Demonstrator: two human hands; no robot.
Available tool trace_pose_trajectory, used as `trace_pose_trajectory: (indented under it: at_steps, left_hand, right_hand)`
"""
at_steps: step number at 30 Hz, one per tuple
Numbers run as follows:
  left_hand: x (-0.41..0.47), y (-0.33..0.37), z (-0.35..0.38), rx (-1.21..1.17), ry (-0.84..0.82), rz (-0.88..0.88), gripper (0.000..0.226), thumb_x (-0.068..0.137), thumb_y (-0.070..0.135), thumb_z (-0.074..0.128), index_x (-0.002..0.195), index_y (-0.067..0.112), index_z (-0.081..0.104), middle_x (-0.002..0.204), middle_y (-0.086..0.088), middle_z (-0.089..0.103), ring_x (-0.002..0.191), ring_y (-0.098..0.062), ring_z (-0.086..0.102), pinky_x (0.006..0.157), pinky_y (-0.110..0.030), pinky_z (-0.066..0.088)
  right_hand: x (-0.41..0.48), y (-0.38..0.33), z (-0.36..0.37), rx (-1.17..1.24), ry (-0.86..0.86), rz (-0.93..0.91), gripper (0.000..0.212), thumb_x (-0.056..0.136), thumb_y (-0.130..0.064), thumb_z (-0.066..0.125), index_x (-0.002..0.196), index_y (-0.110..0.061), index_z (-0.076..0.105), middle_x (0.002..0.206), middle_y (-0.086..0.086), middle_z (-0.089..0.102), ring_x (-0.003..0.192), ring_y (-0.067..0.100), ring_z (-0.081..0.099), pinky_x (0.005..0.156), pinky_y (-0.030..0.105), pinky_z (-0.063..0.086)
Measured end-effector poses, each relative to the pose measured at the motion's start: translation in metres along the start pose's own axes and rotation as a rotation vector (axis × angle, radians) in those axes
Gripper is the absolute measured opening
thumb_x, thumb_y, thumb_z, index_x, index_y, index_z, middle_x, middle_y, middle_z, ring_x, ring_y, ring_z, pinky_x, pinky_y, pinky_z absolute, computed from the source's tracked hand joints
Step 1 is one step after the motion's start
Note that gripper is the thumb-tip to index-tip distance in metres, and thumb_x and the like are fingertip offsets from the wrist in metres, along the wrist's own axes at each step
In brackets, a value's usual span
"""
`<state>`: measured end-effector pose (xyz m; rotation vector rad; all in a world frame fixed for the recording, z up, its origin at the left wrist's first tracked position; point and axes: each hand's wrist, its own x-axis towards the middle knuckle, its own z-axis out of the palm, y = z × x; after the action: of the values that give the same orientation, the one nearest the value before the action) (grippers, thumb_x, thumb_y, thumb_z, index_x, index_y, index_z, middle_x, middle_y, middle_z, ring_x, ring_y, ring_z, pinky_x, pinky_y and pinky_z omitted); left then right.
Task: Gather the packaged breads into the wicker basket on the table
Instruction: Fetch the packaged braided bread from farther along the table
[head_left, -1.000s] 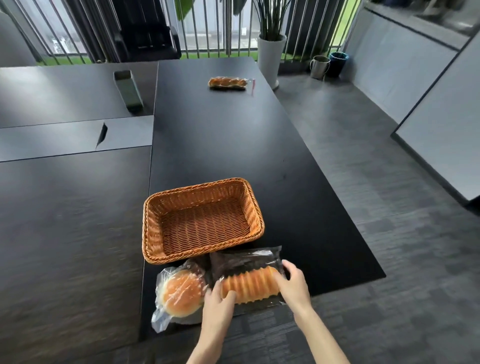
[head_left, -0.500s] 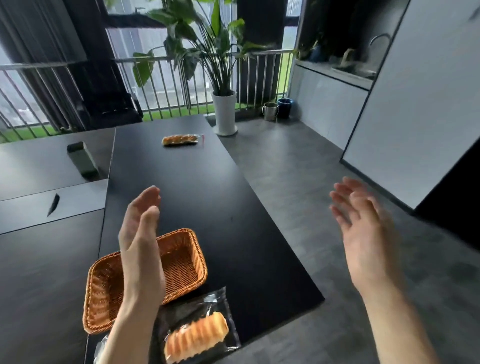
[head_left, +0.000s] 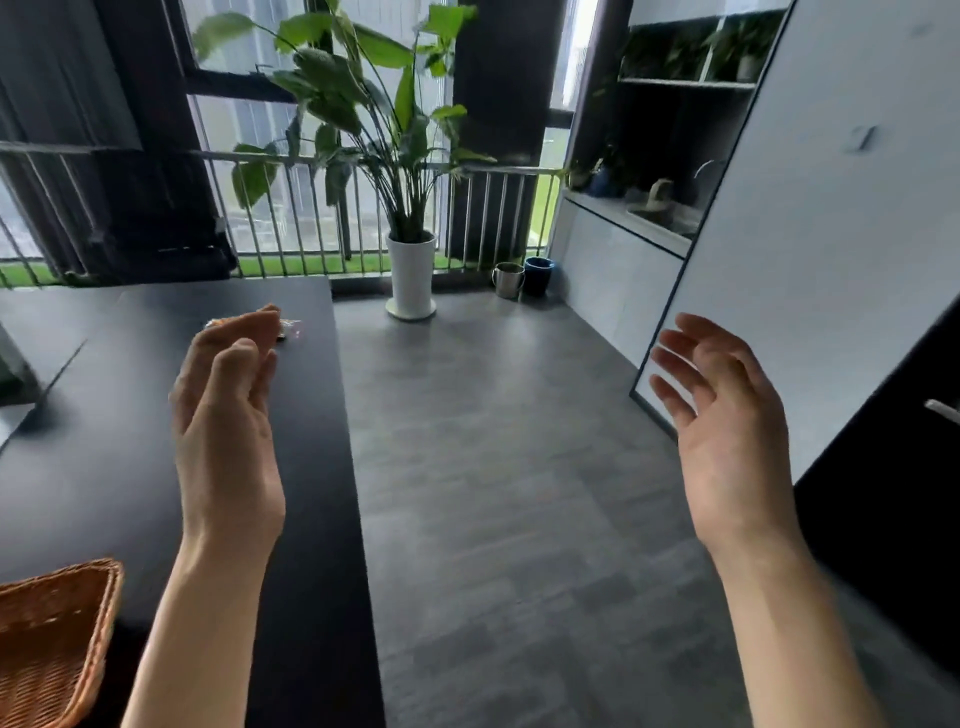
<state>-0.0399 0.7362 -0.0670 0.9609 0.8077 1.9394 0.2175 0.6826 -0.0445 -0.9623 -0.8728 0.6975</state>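
Both hands hanging empty, fingers spread: left hand (head_left: 226, 415) over table (head_left: 104, 441), right hand (head_left: 727, 421) over floor, basket (head_left: 52, 634) sitting near-left.

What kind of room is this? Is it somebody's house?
Probably an office break room or lounge, not surely a house. There is a long dark table, a big potted plant by a railed window, and a counter with a sink and shelves at the right.

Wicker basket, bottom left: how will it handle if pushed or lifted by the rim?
The wicker basket is woven, so probably light and fairly stiff. Its low, wide shape suggests it would slide across the smooth dark table rather than tip. Its contents are out of view.
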Motion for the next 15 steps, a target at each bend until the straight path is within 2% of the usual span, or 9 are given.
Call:
trace_pose_trajectory:
  at_steps: [4,9,15]
  left_hand:
    - [0.016,-0.044,0.052,0.019,0.039,0.029,0.026,0.079,0.016,0.042,0.083,0.027,0.065,0.091,0.010,0.068,0.098,-0.005,0.062,0.097,-0.019,0.043]
    - [0.053,-0.111,0.105,0.051,0.131,0.081,0.025,0.080,0.015,0.041,0.089,0.026,0.062,0.104,0.001,0.063,0.109,-0.013,0.058,0.100,-0.021,0.043]
    - [0.129,-0.187,0.175,0.113,0.258,0.068,0.030,0.089,0.007,0.036,0.087,0.025,0.060,0.095,0.004,0.063,0.092,-0.004,0.062,0.097,-0.019,0.045]
  right_hand:
    - [0.072,0.020,-0.037,0.019,-0.007,0.029,0.025,0.077,-0.025,0.047,0.097,-0.025,0.063,0.101,-0.003,0.065,0.101,0.012,0.061,0.087,0.024,0.045]
    - [0.179,0.062,-0.061,0.024,-0.080,0.039,0.024,0.093,-0.014,0.041,0.098,-0.024,0.062,0.102,-0.002,0.065,0.105,0.014,0.060,0.087,0.024,0.044]
    - [0.330,0.112,-0.054,0.019,-0.172,0.081,0.025,0.094,-0.011,0.040,0.096,-0.025,0.061,0.100,-0.004,0.064,0.100,0.012,0.060,0.086,0.024,0.043]
